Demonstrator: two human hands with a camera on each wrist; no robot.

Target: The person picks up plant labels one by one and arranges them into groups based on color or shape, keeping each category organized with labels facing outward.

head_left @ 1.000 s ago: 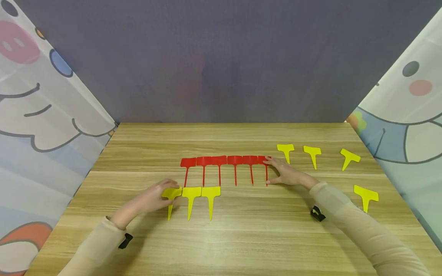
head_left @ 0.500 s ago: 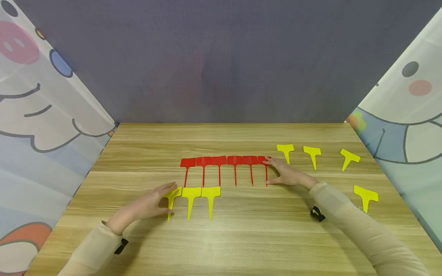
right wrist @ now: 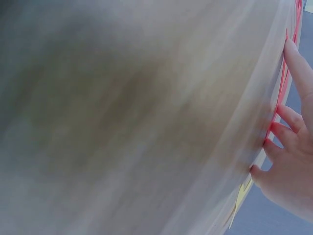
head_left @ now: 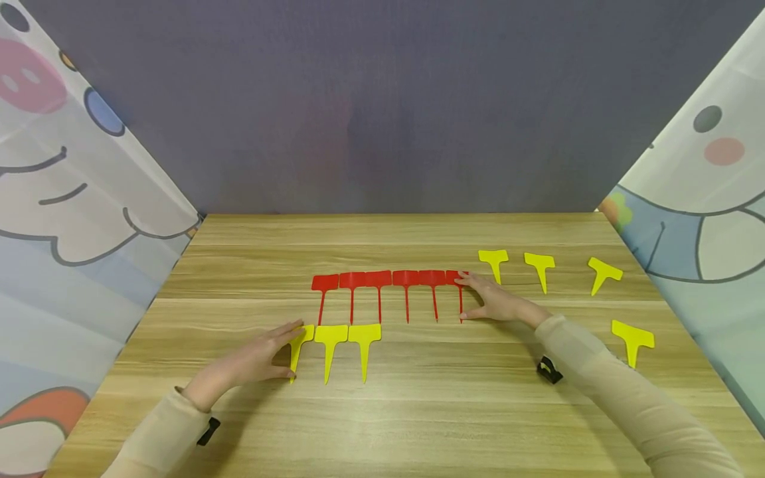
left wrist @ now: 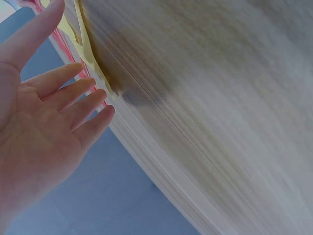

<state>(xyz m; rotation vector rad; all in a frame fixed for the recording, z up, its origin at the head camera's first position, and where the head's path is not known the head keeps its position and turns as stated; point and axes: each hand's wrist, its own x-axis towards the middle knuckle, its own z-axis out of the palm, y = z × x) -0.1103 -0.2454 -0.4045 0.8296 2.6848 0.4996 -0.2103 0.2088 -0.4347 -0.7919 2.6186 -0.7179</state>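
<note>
Red T-shaped plant labels [head_left: 407, 278] lie flat, heads side by side in a row, stems toward me. At the right end, my right hand [head_left: 499, 301] touches the last red label [head_left: 461, 299], fingers at its head and thumb by its stem tip. Below the row's left part lie three yellow T-shaped plant labels [head_left: 331, 335], also head to head. My left hand [head_left: 254, 362] is at the leftmost yellow label [head_left: 305, 334], fingers near its head and thumb by its tip. In the left wrist view the fingers [left wrist: 93, 105] are extended and spread.
Several loose yellow labels [head_left: 540, 263] lie on the right side of the wooden table [head_left: 418, 425], some tilted, one closer to me [head_left: 632, 337]. A grey panel [head_left: 382, 106] stands at the back. Cartoon-print curtains [head_left: 705, 252] flank both sides.
The left hand's fingers have straightened and drawn back leftward, uncovering more of the leftmost yellow label; its thumb moved down toward the tip. The right hand and the labels look unmoved.
</note>
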